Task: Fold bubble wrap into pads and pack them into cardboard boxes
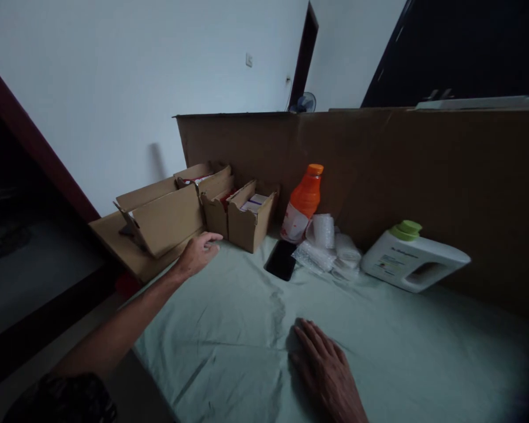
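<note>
My left hand (200,252) reaches out over the far left of the pale green cloth (247,346), fingers loosely spread, holding nothing. It hovers just in front of a large open cardboard box (167,220) and near two smaller open cardboard boxes (247,220) with packets inside. My right hand (324,367) lies flat on the cloth near the front, fingers stretched out, empty.
An orange bottle (303,202), a black phone (281,259), a heap of clear bubble wrap (328,247) and a white jug with a green cap (412,258) lie along a tall cardboard wall (423,164). A dark drop lies left of the cloth's edge.
</note>
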`<move>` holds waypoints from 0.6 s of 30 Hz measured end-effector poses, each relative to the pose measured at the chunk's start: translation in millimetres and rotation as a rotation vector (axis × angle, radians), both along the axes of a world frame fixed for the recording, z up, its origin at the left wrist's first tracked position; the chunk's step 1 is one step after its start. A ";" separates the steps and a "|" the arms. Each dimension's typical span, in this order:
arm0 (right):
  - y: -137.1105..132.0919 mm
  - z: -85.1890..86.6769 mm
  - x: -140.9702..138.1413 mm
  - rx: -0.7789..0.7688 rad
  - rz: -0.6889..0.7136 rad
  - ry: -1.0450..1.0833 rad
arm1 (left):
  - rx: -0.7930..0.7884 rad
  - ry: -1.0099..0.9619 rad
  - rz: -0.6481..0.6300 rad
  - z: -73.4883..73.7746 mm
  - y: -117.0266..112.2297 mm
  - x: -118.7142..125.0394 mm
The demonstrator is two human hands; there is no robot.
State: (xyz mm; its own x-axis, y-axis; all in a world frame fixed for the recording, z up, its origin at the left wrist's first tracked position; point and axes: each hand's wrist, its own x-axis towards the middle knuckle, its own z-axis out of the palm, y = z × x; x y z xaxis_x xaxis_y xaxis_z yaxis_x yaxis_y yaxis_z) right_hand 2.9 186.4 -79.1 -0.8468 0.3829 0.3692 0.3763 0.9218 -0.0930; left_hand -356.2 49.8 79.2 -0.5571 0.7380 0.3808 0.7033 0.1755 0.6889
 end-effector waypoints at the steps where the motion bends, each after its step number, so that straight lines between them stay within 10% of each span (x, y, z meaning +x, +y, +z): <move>1: 0.7 -0.9 0.0 -0.001 -0.001 -0.003 | 0.015 0.030 0.013 2.6 7.9 -8.2; 11: -10.4 26.8 -3.9 -0.134 -0.026 -0.105 | -0.053 0.513 -0.074 32.4 133.7 -15.3; 18: -14.0 29.6 -5.7 -0.167 -0.031 -0.061 | -0.006 0.545 -0.023 28.3 87.8 -7.4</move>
